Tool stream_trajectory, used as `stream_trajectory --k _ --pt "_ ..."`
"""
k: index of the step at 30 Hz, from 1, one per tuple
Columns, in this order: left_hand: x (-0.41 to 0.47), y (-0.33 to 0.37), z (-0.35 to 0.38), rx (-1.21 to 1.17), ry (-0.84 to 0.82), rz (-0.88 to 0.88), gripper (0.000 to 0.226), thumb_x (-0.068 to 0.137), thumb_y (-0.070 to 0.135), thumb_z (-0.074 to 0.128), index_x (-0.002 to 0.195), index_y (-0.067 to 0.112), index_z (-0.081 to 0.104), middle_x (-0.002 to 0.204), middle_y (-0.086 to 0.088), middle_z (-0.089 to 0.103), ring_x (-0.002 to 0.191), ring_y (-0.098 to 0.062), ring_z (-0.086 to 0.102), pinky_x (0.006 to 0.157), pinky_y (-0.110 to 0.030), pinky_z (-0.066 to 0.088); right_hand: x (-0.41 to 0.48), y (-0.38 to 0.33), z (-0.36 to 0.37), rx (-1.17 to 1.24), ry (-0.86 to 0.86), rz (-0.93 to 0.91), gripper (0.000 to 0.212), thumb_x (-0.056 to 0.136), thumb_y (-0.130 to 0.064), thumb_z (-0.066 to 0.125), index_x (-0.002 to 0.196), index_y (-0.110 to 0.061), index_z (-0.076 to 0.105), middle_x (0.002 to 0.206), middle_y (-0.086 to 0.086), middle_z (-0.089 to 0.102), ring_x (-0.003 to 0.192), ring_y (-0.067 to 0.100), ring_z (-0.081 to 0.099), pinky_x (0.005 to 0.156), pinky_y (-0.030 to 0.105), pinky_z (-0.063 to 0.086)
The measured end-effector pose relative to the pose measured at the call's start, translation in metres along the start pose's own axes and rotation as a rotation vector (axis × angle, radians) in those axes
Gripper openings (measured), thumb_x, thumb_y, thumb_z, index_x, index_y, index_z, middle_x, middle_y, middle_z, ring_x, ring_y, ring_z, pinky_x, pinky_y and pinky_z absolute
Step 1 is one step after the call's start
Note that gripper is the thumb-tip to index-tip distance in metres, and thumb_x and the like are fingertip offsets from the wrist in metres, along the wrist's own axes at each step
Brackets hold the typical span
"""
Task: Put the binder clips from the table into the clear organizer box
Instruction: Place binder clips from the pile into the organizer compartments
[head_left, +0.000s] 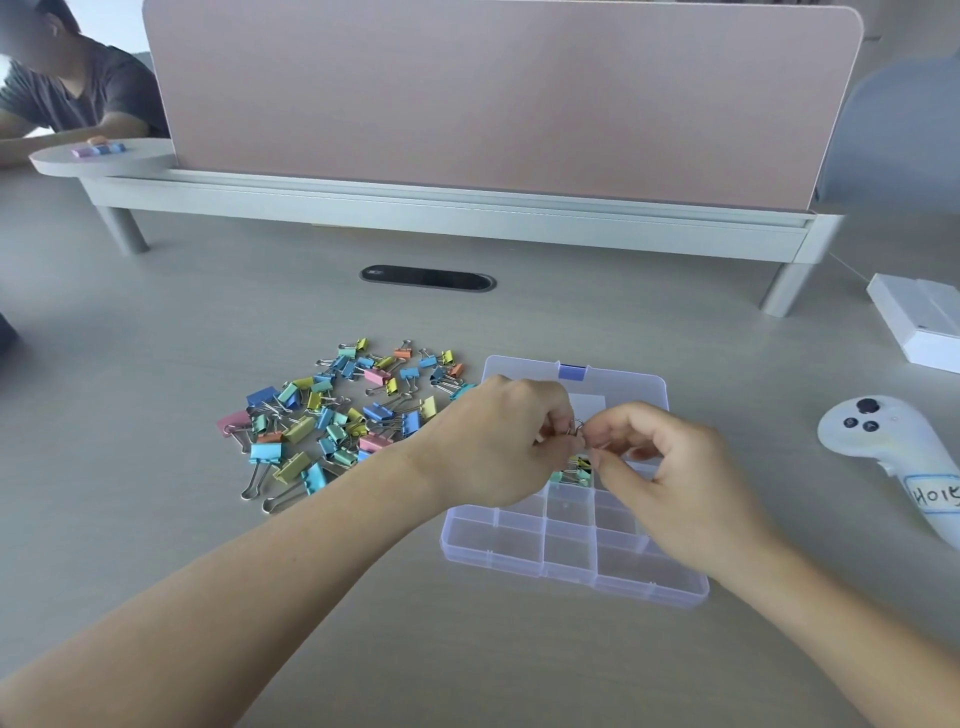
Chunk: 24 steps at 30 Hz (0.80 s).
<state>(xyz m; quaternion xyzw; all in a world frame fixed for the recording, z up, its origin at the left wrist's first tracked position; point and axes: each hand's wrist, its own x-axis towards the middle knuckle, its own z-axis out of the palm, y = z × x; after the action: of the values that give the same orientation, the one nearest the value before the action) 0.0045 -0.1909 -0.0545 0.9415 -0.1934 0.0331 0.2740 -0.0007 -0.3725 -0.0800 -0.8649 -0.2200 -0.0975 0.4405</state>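
A pink partition (498, 93) stands on a grey shelf (467, 218) (short-legged) along the pale table (156, 364)'s far edge.

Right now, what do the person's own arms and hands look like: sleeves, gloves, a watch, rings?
The left forearm and right forearm are bare to the frame's edge; no sleeve shows. The left hand and right hand wear no gloves. No watch, band or ring is visible.

The organizer box (649, 592) is showing clear, glossy plastic with a lilac plastic latch (571, 372); the binder clips (332, 421) are showing pastel-painted bodies and glinting metal wire handles; the surface (156, 467) is looking smooth, matt, pale wood-grained; the divider panel (493, 93) is looking matt, cloth-like; the controller (883, 441) is showing smooth white plastic and a paper label (935, 499).
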Motion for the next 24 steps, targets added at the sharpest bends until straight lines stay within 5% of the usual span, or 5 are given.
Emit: stream_trajectory --k 7,11,14,17,24 --pt "0.0021 0.0006 -0.0038 -0.035 -0.031 -0.058 0.025 0.098 0.031 0.05 0.083 0.016 0.063 0.085 0.001 0.072 0.059 -0.008 0.053 0.056 -0.018 0.041 0.0014 -0.0021 -0.0021 0.118 0.097 0.057 0.021 0.083 -0.005 0.069 0.072 -0.022 0.061 0.073 -0.013 0.067 0.07 0.003 0.06 0.07 0.012 0.043" --pt "0.0019 0.0025 -0.0033 -0.064 -0.014 -0.067 0.027 0.099 0.029 0.047 0.08 0.016 0.061 0.082 0.002 0.073 0.066 -0.015 0.06 0.063 -0.024 0.047 0.0006 -0.0018 0.0008 0.096 0.02 0.076 0.014 0.081 -0.014 0.073 0.077 -0.022 0.063 0.077 -0.013 0.069 0.078 0.003 0.064 0.073 0.01 0.042" --pt "0.001 0.0032 -0.0037 -0.098 -0.015 -0.05 0.026 0.099 0.023 0.045 0.08 0.013 0.058 0.082 0.002 0.072 0.063 -0.003 0.063 0.058 -0.018 0.044 0.0007 -0.0023 0.0026 0.159 0.014 0.112 0.012 0.08 -0.013 0.074 0.078 -0.021 0.065 0.076 -0.015 0.07 0.074 0.001 0.064 0.071 0.007 0.042" --pt "0.0006 0.0023 -0.0028 -0.123 -0.029 -0.042 0.025 0.1 0.023 0.043 0.084 0.012 0.059 0.084 0.001 0.07 0.077 -0.007 0.071 0.064 -0.026 0.048 0.0046 -0.0041 -0.0022 0.254 0.066 0.166 0.014 0.079 -0.01 0.075 0.077 -0.018 0.065 0.073 -0.013 0.07 0.066 -0.001 0.061 0.067 0.013 0.041" --pt "-0.0009 0.0056 -0.0046 -0.103 -0.03 -0.025 0.022 0.099 0.026 0.044 0.084 0.022 0.059 0.079 0.006 0.071 0.076 -0.015 0.067 0.068 -0.026 0.05 0.0033 -0.0048 0.0014 0.203 0.001 0.194 0.015 0.077 -0.014 0.077 0.077 -0.022 0.064 0.075 -0.012 0.072 0.07 0.0 0.063 0.077 0.026 0.046"
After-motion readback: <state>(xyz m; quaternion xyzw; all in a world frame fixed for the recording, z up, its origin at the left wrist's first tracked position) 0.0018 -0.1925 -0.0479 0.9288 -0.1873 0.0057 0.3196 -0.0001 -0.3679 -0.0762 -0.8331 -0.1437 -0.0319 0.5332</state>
